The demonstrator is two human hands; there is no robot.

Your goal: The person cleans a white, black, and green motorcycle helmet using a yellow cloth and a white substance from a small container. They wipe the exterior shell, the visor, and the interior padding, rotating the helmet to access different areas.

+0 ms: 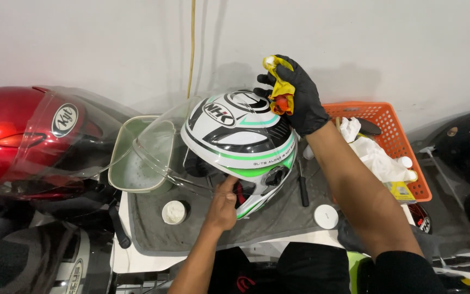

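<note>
Two hands on a white helmet, one steadying, one wiping.

At far left a red helmet [25,139] rests beside a green basin [137,158]. On the grey towel [191,231] covering the desk sits the white helmet [240,144], its raised clear visor [161,144] pointing left, long axis running left to right. The bare left hand [223,206] presses against the helmet's lower near edge, fingers curled at the opening. The gloved right hand [298,100] lies on the far top of the shell, closed around a yellow cloth [279,87]. An orange basket [393,130] stands just right.
</note>
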